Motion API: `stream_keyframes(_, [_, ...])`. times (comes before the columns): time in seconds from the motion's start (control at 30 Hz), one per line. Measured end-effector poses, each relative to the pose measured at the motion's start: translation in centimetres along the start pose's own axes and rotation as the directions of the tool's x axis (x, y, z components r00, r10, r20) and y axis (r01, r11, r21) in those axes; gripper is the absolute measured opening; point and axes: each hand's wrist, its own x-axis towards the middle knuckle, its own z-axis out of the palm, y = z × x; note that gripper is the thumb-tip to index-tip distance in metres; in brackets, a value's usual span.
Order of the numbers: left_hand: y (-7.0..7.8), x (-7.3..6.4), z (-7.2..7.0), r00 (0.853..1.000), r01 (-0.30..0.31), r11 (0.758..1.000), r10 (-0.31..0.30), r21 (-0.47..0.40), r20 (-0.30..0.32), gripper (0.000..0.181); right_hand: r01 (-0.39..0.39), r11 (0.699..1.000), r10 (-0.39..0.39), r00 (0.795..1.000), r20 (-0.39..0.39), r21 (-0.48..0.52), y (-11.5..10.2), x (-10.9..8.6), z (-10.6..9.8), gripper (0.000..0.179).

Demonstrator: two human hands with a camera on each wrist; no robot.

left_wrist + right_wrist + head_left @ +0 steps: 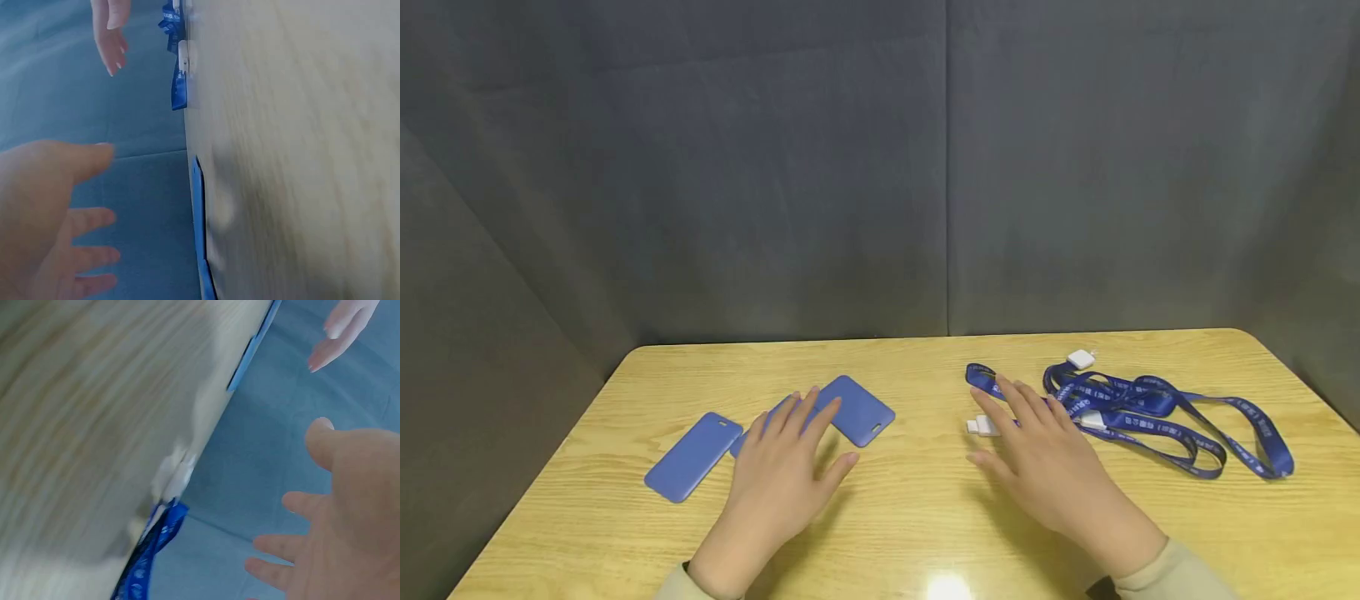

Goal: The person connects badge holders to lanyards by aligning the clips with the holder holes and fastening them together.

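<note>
My left hand (782, 483) hovers above the table with its fingers spread, holding nothing. Beneath and beyond it lie blue flat card holders: one (694, 457) to its left, one (856, 410) at its far right, and another (782, 414) partly hidden by the fingers. My right hand (1048, 467) is also raised with spread fingers and holds nothing. Under and past it lies a tangle of dark blue printed lanyards (1150, 408) with white plastic connector ends, one (1081, 359) at the back and another (982, 426) by the fingertips. Both wrist views show the hands above the tabletop, apart from the things.
The light wooden table (917, 517) has rounded far corners. A dark grey curtain (805, 183) stands right behind its far edge and along the sides. The lanyard loops reach toward the table's right side.
</note>
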Motion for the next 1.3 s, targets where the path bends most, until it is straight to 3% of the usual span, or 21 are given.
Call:
stream_keyframes(0.27, [0.6, 1.0, 0.3, 0.991, -0.101, 0.993, 0.105, -0.057, 0.078, 0.055, 0.047, 0.999, -0.047, 0.999, -0.003, 0.004, -2.0, -0.3, -0.5, 0.060])
stream_keyframes(0.53, [-0.2, 2.5, 1.4, 0.948, -0.265, 0.954, 0.284, -0.140, 0.143, 0.051, 0.090, 0.996, -0.090, 0.994, 0.064, 0.003, -3.8, -0.8, -0.2, 0.052])
stream_keyframes(0.83, [-1.9, 4.4, 2.5, 0.933, -0.269, 0.948, 0.300, -0.174, 0.196, 0.042, 0.101, 0.994, -0.104, 0.993, 0.061, 0.047, -5.0, -0.9, 0.4, 0.046])
stream_keyframes(1.3, [-3.3, 8.3, 2.7, 0.879, -0.309, 0.938, 0.344, -0.155, 0.330, 0.061, 0.162, 0.987, -0.161, 0.986, 0.035, 0.000, -5.4, -1.1, 1.0, 0.041])
